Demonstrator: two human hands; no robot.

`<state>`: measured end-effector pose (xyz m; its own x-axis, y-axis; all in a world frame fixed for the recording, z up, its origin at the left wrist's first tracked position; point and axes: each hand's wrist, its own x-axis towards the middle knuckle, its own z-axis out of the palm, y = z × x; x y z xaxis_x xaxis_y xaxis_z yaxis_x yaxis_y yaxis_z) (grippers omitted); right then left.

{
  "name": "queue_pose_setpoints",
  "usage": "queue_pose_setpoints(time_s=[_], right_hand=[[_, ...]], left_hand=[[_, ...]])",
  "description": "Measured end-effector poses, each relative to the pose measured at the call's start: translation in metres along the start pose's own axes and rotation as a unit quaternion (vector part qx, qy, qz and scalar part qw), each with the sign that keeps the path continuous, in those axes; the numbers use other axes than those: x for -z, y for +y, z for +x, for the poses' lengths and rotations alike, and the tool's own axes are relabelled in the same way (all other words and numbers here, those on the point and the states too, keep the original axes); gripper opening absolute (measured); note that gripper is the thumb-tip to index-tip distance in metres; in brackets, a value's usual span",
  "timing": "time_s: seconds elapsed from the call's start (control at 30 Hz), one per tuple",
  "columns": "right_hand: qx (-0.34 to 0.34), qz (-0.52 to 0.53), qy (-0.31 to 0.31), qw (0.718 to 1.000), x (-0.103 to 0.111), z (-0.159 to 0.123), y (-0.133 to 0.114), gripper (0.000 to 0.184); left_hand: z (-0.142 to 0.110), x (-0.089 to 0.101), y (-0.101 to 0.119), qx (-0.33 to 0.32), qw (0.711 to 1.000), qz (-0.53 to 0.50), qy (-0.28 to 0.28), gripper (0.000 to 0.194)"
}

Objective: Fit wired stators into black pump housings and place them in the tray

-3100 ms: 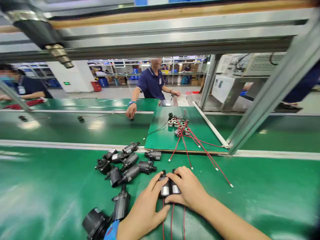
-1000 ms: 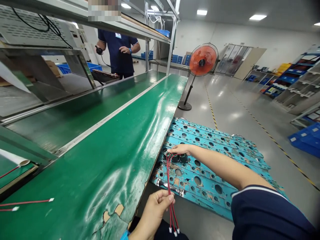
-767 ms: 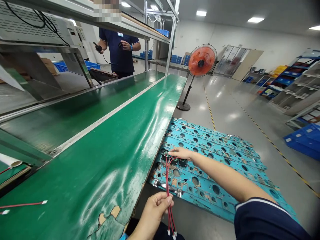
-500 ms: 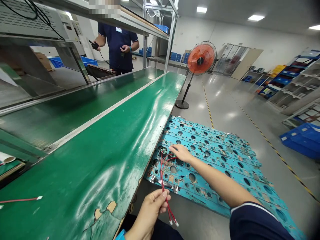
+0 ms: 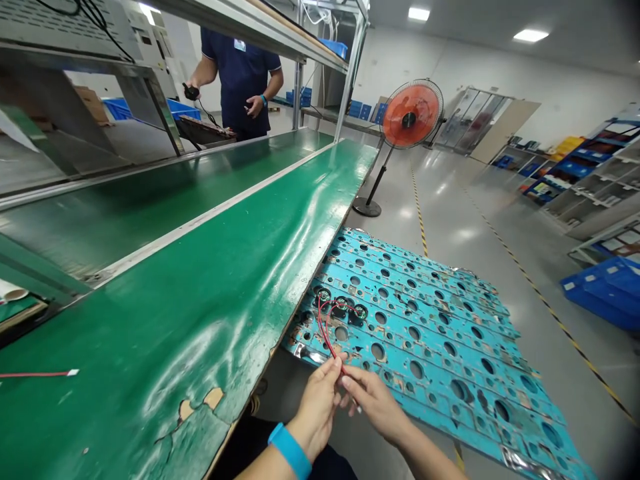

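Observation:
Both hands meet low in the middle of the view, over the near edge of a blue perforated rack (image 5: 450,320). My left hand (image 5: 319,405), with a blue wristband, pinches the ends of thin red wires (image 5: 326,331). My right hand (image 5: 373,399) closes its fingers on the same wire ends. The wires run up to three small black round parts (image 5: 341,306) seated in holes of the rack's near left corner.
A long green conveyor bench (image 5: 200,267) runs along my left, with a worn edge near me. One loose red wire (image 5: 37,374) lies on it. A person in a dark blue shirt (image 5: 240,70) stands at the far end. An orange fan (image 5: 411,115) stands on the floor.
My right hand left the black parts in the rack and drew back to the wire ends beside my left hand. Earlier, both hands held black parts on the bench.

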<state>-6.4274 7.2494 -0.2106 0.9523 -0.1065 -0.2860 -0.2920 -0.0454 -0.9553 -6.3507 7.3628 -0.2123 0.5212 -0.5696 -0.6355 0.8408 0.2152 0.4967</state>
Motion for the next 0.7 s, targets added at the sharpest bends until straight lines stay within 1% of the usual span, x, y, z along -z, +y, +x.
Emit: queue_pose_setpoints(time_s=[0.03, 0.07, 0.1, 0.13, 0.2, 0.23, 0.33, 0.43, 0.5, 0.57, 0.6, 0.63, 0.7], right_hand=[[-0.003, 0.010, 0.026, 1.000, -0.002, 0.001, 0.005, 0.053], [0.004, -0.009, 0.056, 0.998, -0.002, 0.003, 0.010, 0.052], [0.020, -0.050, 0.086, 0.995, -0.001, 0.006, 0.014, 0.051], [0.044, -0.105, 0.112, 0.987, 0.003, 0.009, 0.018, 0.049], [0.099, -0.214, 0.151, 0.960, 0.014, 0.016, 0.023, 0.043], [0.122, -0.251, 0.165, 0.946, 0.022, 0.020, 0.025, 0.041], [0.163, -0.317, 0.185, 0.915, 0.046, 0.035, 0.028, 0.036], [0.186, -0.387, 0.176, 0.886, 0.065, 0.053, 0.031, 0.035], [0.194, -0.427, 0.162, 0.868, 0.071, 0.059, 0.033, 0.032], [0.202, -0.458, 0.146, 0.853, 0.073, 0.059, 0.036, 0.029], [0.206, -0.471, 0.140, 0.847, 0.073, 0.056, 0.037, 0.028], [0.209, -0.480, 0.135, 0.841, 0.074, 0.053, 0.038, 0.028], [0.213, -0.495, 0.128, 0.832, 0.074, 0.044, 0.040, 0.031]], left_hand=[[0.002, 0.001, -0.001, 0.000, 1.000, 0.003, 0.000, 0.043], [0.005, 0.002, 0.000, -0.001, 1.000, 0.007, 0.001, 0.046], [0.007, 0.003, 0.000, -0.002, 1.000, 0.013, 0.004, 0.048], [0.009, 0.004, 0.001, -0.003, 1.000, 0.021, 0.006, 0.047], [0.012, 0.006, 0.004, -0.005, 0.999, 0.044, 0.012, 0.045], [0.013, 0.007, 0.005, -0.006, 0.998, 0.060, 0.015, 0.044], [0.012, 0.009, 0.005, -0.015, 0.991, 0.132, 0.015, 0.046], [0.005, 0.013, 0.002, -0.030, 0.968, 0.247, 0.001, 0.047], [-0.003, 0.016, 0.001, -0.054, 0.937, 0.345, -0.016, 0.045], [-0.012, 0.017, 0.004, -0.101, 0.888, 0.448, -0.039, 0.037], [-0.016, 0.017, 0.007, -0.133, 0.856, 0.498, -0.050, 0.032], [-0.018, 0.018, 0.011, -0.168, 0.819, 0.545, -0.056, 0.032], [-0.020, 0.017, 0.018, -0.233, 0.738, 0.631, -0.056, 0.049]])
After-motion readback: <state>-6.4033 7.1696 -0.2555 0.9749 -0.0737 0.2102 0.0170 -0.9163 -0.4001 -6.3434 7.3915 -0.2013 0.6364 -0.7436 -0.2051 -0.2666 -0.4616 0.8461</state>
